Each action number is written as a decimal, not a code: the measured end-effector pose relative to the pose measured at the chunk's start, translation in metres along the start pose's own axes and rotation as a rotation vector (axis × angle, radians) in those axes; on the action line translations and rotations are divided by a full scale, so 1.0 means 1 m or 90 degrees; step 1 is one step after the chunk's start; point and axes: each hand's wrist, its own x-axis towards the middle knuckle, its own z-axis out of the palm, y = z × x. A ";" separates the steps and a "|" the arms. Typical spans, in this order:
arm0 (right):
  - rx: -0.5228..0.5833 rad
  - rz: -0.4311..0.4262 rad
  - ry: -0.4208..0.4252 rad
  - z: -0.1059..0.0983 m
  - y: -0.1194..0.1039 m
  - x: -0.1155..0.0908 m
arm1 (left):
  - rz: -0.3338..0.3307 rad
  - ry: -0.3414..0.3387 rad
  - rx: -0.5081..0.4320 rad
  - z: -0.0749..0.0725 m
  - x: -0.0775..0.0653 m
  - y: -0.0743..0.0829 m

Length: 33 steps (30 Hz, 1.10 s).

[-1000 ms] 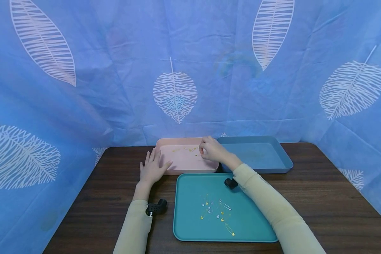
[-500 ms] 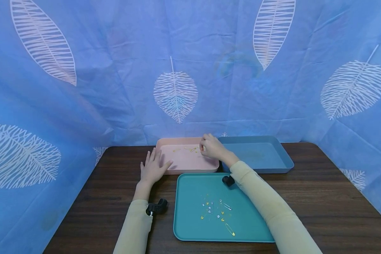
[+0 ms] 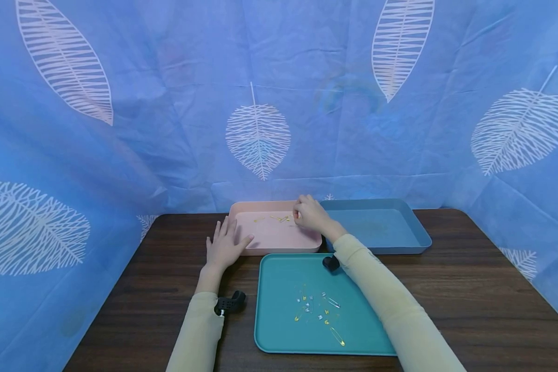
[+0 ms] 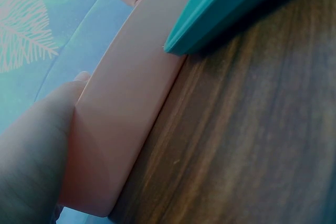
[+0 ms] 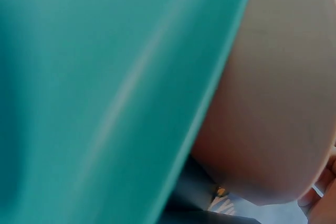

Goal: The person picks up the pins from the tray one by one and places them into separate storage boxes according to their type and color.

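Over the right part of the pink tray point(image 3: 272, 242), my right hand point(image 3: 312, 216) has its fingers curled down, pinching a small gold safety pin point(image 3: 287, 218) low over the tray floor. The fingertips partly hide that pin. Beside it lie other gold safety pins point(image 3: 259, 219). My left hand point(image 3: 222, 247) rests with spread fingers on the pink tray's left end, its thumb over the front rim; the left wrist view shows the thumb point(image 4: 39, 114) against the tray wall. Several gold and silver safety pins point(image 3: 337, 336) are scattered on the teal tray point(image 3: 279, 336) in front.
A blue tray point(image 3: 376, 227) stands right of the pink one, with my right forearm crossing its front left corner. All three trays sit on a dark wooden table point(image 3: 469, 289). Behind hangs a blue cloth point(image 3: 307, 155) with white leaf prints.
My right hand has shifted slightly toward the back of the pink tray, and the gold pin at its fingertips has moved back too. My left hand stays in place.
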 end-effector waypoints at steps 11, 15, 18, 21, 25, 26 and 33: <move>0.003 0.023 0.006 0.005 0.006 0.002 | 0.002 0.004 0.007 0.002 0.002 0.002; 0.012 0.023 0.016 0.003 0.006 0.000 | 0.001 0.007 0.006 0.002 0.002 0.002; 0.022 0.021 0.021 0.000 0.006 -0.002 | -0.002 0.006 0.005 0.001 0.002 0.001; 0.035 0.023 0.022 -0.001 0.005 -0.003 | -0.005 0.003 0.006 0.001 0.002 0.001; 0.042 0.031 0.024 -0.002 0.006 -0.006 | -0.009 0.003 0.008 0.000 0.002 0.001; 0.042 0.032 0.027 -0.002 0.006 -0.006 | -0.009 0.003 0.009 0.000 0.002 0.001; 0.034 0.022 0.043 -0.003 0.007 -0.013 | -0.009 0.005 0.009 0.000 0.001 0.002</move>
